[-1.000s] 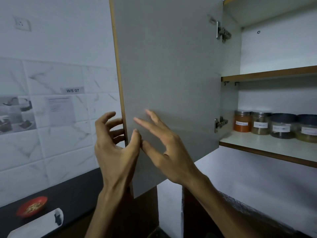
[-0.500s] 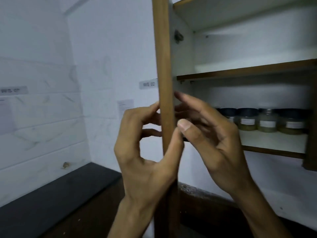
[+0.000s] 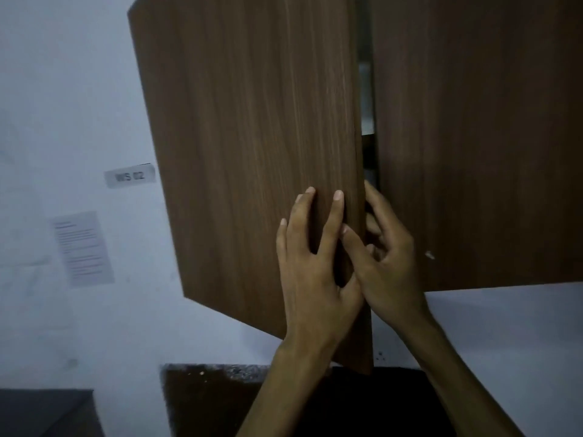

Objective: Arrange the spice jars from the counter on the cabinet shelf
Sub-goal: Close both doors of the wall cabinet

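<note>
**me:** Closing up the cabinet. My left hand (image 3: pixel 310 272) lies flat on the front of the left door (image 3: pixel 252 159), fingers (image 3: pixel 337 203) spread wide and holding nothing. My right hand (image 3: pixel 386 257) has its fingers (image 3: pixel 373 197) curled loosely round that door's free edge, right in the gap beside the right door (image 3: pixel 479 146).

**other:** And the spice jars?

**me:** Can't see them from here, both doors cover the shelf. Only a thin slit of the inside shows. I'd guess they're on it.

**other:** Then get the right fingers out before you push, or they'll get pinched between the doors.

**me:** Yeah. Plan is to press slowly with the flat left palm, low near the edge, so the door doesn't slam and rattle whatever sits behind. The dark table (image 3: pixel 220 402) below has nothing I need to mind.
</note>
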